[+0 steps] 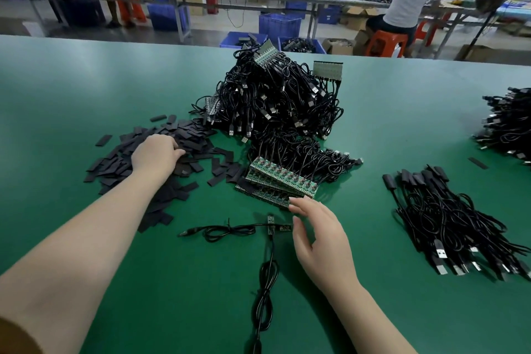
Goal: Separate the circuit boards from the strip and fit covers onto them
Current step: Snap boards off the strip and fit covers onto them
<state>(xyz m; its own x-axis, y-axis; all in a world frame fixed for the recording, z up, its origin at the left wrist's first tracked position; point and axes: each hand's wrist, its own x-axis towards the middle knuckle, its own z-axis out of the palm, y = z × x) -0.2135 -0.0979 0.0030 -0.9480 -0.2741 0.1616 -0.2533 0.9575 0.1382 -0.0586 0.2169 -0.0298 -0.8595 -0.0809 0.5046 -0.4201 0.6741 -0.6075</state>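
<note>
Left hand curled into covers, left of strip; grip hidden, several likely taken at once. Right hand spread, fingertips at strip's near edge. Two loose boards just below strip: cables easily snagged, dragged off table.

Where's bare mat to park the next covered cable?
Free: green mat between the big cable heap and the finished bundle; far left beyond the cover pile; near edge right of the right hand. Crowded: centre, around the board strips and two loose cables.
</note>
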